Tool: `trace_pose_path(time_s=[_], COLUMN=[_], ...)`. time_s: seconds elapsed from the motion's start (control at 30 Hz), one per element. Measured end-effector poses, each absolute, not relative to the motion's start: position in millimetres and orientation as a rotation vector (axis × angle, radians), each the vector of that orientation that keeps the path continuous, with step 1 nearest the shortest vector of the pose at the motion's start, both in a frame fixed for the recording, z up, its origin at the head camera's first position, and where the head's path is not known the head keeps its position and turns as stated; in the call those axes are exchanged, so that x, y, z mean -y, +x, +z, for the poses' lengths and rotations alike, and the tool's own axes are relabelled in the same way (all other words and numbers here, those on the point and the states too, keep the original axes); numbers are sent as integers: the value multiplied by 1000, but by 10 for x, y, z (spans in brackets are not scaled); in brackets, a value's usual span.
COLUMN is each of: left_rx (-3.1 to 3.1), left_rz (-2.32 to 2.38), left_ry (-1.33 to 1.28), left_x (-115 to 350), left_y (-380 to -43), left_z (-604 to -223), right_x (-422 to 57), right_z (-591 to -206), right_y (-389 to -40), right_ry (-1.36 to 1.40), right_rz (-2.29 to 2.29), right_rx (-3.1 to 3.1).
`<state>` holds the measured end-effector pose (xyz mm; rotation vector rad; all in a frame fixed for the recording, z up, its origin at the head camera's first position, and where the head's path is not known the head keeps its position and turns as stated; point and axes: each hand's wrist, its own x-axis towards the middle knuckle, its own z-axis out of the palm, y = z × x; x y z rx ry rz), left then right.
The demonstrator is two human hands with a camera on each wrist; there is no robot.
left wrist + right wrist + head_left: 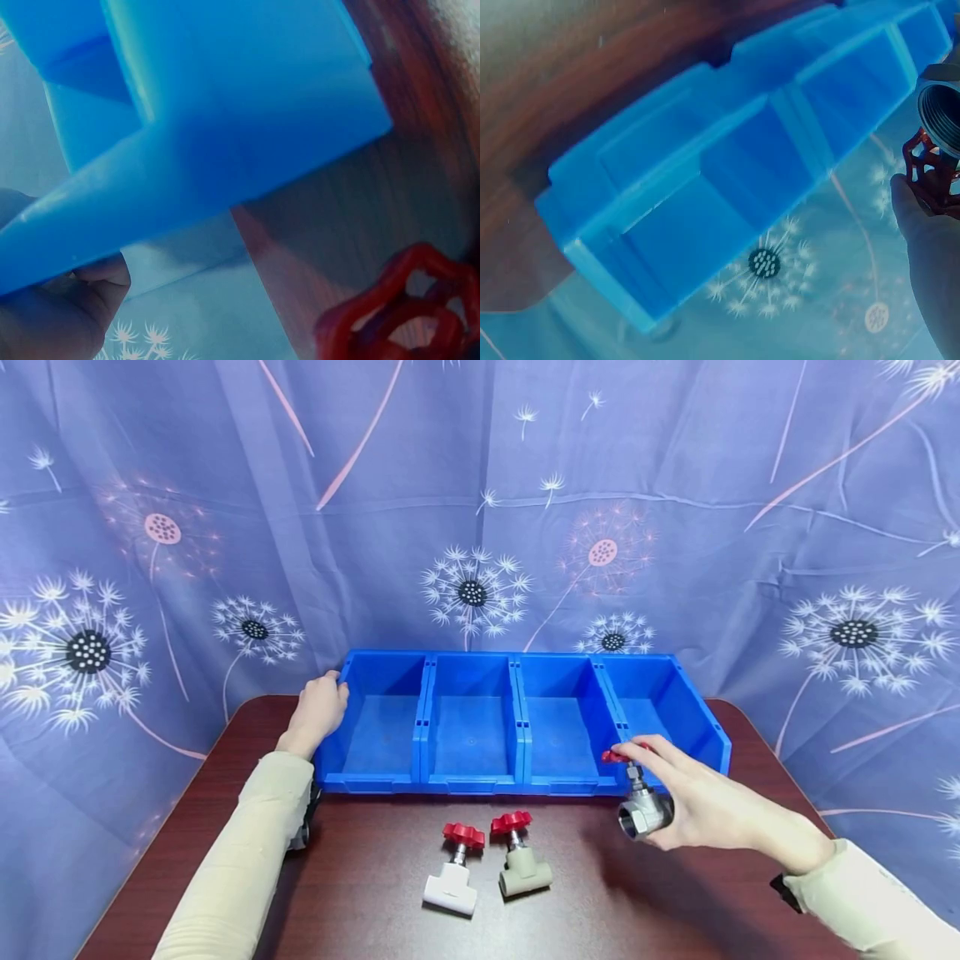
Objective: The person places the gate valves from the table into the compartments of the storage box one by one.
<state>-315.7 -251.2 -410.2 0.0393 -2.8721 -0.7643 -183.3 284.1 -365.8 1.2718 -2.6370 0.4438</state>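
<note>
My right hand [697,797] holds a metal valve [647,814] with a red handwheel [617,756], fingers at the wheel and thumb low on the body. It is in front of the rightmost blue bin [718,739], and the valve's threaded opening [943,116] shows in the right wrist view. At the far left, my left hand [318,710] grips the outer wall of the leftmost blue bin [330,760]. Between the hands, a white valve [452,887] and a beige valve [525,872] lie on the table, each with a red handwheel.
The bins stand side by side in a row, open fronts toward me, on a dark wooden table [375,910]. A patterned curtain [390,568] hangs behind. Another red handwheel [397,315] shows near the left wrist; a dark piece [300,837] is partly hidden by the left sleeve.
</note>
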Motion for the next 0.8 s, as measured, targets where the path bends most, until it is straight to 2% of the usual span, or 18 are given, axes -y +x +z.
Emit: trace_pose_path(time_s=[0.4,0.8], left_rx=[2885,2870], left_rz=[-779,-782], left_ry=[47,55], left_x=[2501,2516], left_y=[-3166,-3162], left_z=[-4102,-4136], right_x=[-3088,-3284], right_z=[-3595,-3556], right_y=[-2151,-2409], right_ry=[1067,1063], right_rz=[382,364], right_rx=[2628,2650])
